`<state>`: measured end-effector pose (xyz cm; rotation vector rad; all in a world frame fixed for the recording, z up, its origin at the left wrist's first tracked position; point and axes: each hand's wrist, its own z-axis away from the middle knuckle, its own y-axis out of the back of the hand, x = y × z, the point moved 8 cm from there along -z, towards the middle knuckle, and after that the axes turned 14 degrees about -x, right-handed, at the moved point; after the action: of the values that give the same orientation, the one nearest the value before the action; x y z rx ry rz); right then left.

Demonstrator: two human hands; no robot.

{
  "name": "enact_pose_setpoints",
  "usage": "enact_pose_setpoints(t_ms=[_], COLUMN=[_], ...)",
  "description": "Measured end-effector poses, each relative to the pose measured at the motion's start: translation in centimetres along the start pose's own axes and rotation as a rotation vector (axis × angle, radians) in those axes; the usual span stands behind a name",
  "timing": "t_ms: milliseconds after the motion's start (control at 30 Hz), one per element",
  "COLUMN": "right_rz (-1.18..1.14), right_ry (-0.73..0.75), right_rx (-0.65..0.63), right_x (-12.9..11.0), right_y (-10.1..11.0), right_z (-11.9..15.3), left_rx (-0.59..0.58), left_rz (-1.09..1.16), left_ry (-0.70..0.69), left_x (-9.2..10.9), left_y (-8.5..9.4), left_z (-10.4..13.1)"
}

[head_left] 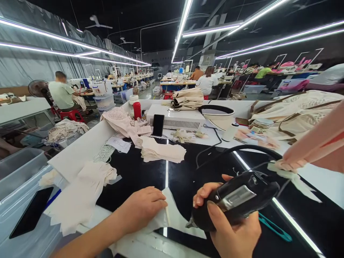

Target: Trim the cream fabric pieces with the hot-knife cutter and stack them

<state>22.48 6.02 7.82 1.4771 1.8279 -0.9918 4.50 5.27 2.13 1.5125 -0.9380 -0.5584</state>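
Note:
A pale sheet of material (176, 215) lies on the glossy black table surface (188, 179) near the front. My left hand (146, 208) rests on its left part, fingers together and pointing right, beside a thin pale strip. Whether the fingers pinch anything cannot be made out. My right hand (228, 218) is wrapped around a black corded hand tool (236, 197), whose metal tip points left and down, close over the sheet's right part. A dark cord arches from the tool's back toward the rear.
Stacked cream fabric pieces (162, 149) lie behind my hands, more (80, 197) at left. A phone (158, 125) leans against a white box (176, 116). Teal tool (275, 226) lies at right. Pink cloth (317, 143) hangs at right. People sit at farther tables.

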Motion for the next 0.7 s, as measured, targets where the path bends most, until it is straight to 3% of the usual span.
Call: enact_pose_setpoints(t_ms=[300,533,700], right_rz=[-0.003,0.005,0.009], right_ry=[0.049,0.034,0.023], right_rx=[-0.026,-0.004,0.003], right_x=[-0.5,-0.7,-0.9], right_y=[-0.2,0.3,0.6], right_z=[0.2,0.4,0.7], left_rx=[-0.030,-0.087,-0.094], left_rz=[0.013,-0.010,-0.012], left_ry=[0.015,-0.039,-0.033], left_x=[-1.2,-1.0,-1.7], left_y=[0.1,-0.9,-1.7], left_z=[-1.3,-3.2,-3.2])
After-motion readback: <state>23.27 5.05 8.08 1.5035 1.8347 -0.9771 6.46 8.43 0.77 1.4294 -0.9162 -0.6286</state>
